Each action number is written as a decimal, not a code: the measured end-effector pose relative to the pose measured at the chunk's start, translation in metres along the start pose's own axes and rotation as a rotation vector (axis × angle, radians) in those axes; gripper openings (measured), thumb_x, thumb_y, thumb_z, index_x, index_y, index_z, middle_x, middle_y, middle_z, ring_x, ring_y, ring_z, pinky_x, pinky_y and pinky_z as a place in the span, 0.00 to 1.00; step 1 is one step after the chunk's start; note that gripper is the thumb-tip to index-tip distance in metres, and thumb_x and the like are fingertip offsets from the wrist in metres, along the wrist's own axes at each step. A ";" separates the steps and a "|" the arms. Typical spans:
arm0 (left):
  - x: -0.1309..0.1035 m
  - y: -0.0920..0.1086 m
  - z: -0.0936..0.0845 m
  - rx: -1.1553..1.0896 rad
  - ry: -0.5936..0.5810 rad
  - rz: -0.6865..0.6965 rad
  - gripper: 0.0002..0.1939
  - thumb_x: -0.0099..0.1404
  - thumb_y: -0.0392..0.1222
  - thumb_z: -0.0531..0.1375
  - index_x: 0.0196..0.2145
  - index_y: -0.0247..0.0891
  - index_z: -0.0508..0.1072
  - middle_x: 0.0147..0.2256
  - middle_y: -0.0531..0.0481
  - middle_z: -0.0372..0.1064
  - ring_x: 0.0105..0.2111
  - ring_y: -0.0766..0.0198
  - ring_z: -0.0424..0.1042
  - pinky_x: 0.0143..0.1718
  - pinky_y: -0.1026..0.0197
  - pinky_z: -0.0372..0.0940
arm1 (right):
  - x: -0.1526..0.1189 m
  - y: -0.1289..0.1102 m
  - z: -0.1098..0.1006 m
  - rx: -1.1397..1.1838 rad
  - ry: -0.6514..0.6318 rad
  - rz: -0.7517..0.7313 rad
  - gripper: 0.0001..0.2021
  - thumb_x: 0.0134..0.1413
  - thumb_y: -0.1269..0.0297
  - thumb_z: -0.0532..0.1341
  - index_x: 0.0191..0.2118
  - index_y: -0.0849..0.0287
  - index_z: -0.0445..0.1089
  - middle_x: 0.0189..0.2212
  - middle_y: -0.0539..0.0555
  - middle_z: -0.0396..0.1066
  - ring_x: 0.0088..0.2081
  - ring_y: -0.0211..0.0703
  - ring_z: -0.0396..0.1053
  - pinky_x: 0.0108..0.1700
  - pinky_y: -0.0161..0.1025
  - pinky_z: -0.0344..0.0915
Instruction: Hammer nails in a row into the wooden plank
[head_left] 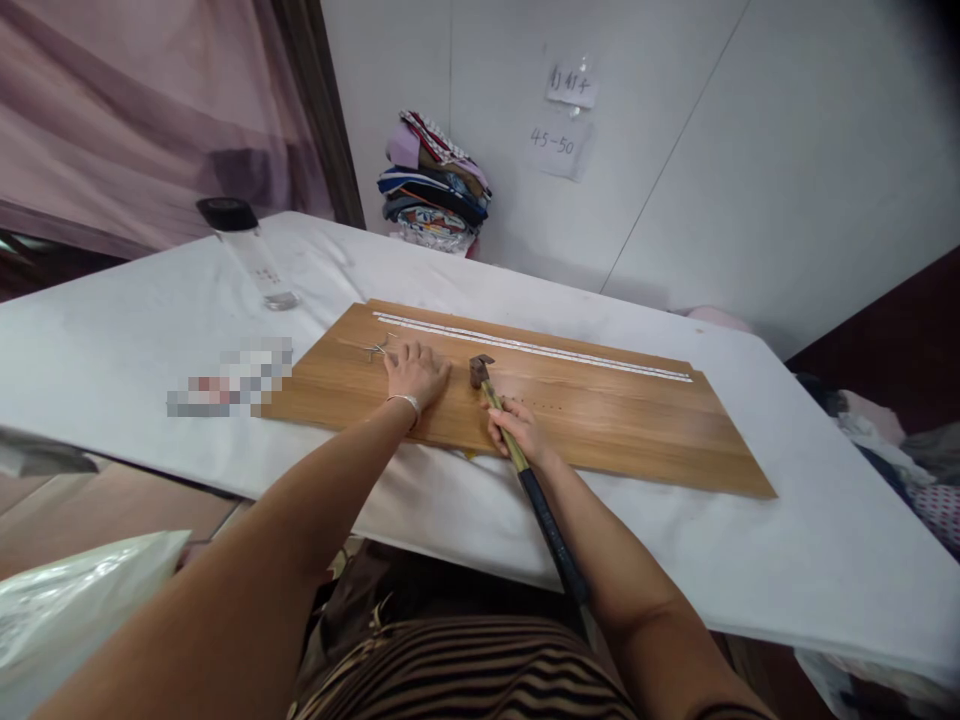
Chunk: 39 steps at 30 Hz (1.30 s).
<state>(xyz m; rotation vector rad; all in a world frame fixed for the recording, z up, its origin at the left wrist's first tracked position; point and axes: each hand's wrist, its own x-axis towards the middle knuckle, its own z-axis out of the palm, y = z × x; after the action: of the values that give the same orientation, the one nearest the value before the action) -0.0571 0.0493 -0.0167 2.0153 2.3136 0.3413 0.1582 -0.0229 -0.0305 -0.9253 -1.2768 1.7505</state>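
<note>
My right hand (519, 428) is wrapped round a claw hammer (513, 440) near its head, on the yellowish part of the handle. The rusty brown hammer head is over the wooden board (637, 430), and the black grip runs back towards my body. My left hand (417, 372), with a bracelet at the wrist, lies palm down on the board with its fingers stretched out. Just beyond those fingertips are several loose nails (377, 350). A row of small dark dots (551, 406) marks the board right of my right hand; I cannot tell whether they are holes or nail heads.
Two thin white strips (532, 347) lie along the board's far edge. A white cloth covers the table (810, 540). At the back left stands a clear bottle (251, 255) with a black lid. Folded clothes (435, 185) are stacked by the wall. A blurred-out item (232, 380) lies left of the board.
</note>
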 end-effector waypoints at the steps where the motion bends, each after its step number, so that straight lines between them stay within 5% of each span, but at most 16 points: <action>1: 0.000 0.000 0.000 -0.001 0.001 -0.001 0.29 0.74 0.53 0.47 0.60 0.34 0.74 0.66 0.29 0.67 0.69 0.38 0.60 0.68 0.31 0.53 | 0.000 0.000 0.000 -0.001 0.000 -0.002 0.25 0.49 0.43 0.69 0.45 0.56 0.68 0.17 0.39 0.65 0.13 0.33 0.55 0.17 0.33 0.47; 39: -0.003 0.001 -0.001 0.002 -0.001 -0.020 0.27 0.75 0.54 0.47 0.59 0.37 0.74 0.67 0.32 0.67 0.70 0.39 0.60 0.70 0.32 0.52 | -0.005 -0.008 0.005 0.001 0.017 -0.001 0.23 0.47 0.46 0.68 0.43 0.57 0.69 0.16 0.39 0.65 0.13 0.32 0.55 0.17 0.32 0.47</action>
<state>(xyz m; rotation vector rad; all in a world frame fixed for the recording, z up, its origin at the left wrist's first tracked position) -0.0561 0.0467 -0.0159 1.9918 2.3323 0.3372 0.1571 -0.0279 -0.0206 -0.9368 -1.2654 1.7390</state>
